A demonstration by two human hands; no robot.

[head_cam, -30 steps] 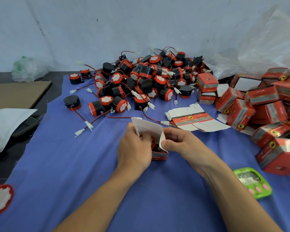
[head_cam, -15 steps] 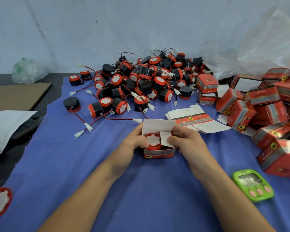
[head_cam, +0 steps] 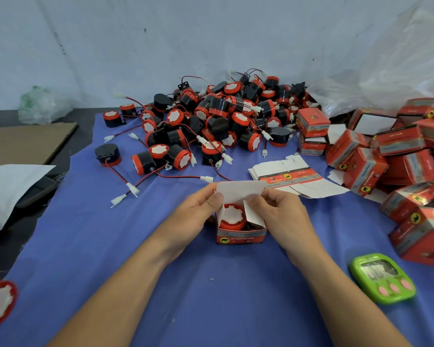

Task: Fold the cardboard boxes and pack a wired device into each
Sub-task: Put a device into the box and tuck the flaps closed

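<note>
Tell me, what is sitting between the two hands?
In the head view, the open red box sits between the left hand and right hand, with a red device inside.

A green digital timer (head_cam: 382, 277) lies on the blue cloth (head_cam: 236, 296), with a brown cardboard sheet (head_cam: 23, 142) and crumpled clear plastic bags (head_cam: 386, 71) at the edges.

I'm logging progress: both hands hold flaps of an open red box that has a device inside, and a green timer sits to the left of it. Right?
Not quite. In the head view the green timer sits to the right of the box. The left hand and right hand do hold its flaps, with the device inside.
</note>
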